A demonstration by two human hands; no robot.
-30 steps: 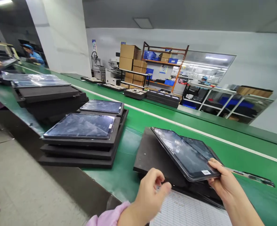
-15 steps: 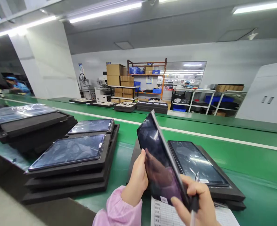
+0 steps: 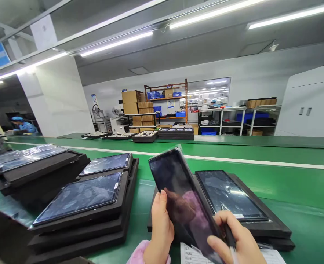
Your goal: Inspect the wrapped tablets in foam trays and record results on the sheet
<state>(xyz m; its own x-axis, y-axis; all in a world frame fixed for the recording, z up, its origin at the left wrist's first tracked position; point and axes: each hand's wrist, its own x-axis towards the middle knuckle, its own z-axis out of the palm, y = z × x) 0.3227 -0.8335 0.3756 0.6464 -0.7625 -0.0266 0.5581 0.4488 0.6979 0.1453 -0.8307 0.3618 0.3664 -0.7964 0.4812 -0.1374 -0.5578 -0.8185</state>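
Note:
A tablet (image 3: pixel 178 198) with a dark glossy screen is held up between my two hands, tilted, its screen reflecting a pink sleeve. My left hand (image 3: pixel 162 223) grips its left edge, thumb on the screen side. My right hand (image 3: pixel 236 238) is closed on the lower right edge and also has a dark pen (image 3: pixel 229 234) between its fingers. Just behind, another tablet (image 3: pixel 228 194) lies on a black foam tray (image 3: pixel 274 227). Beneath my hands shows part of a printed form (image 3: pixel 188 255), mostly hidden.
To the left, stacked black foam trays (image 3: pixel 79 231) carry two tablets, one being the nearer tablet (image 3: pixel 82 194). Farther left stands another tray stack (image 3: pixel 40 168). A green conveyor line (image 3: pixel 288 176) crosses ahead, with more trays (image 3: pixel 175 134) beyond. A person (image 3: pixel 22 125) sits far left.
The held tablet has turned so more of its screen faces me, and its top has shifted slightly left. My view has tilted upward. Both hands keep their hold.

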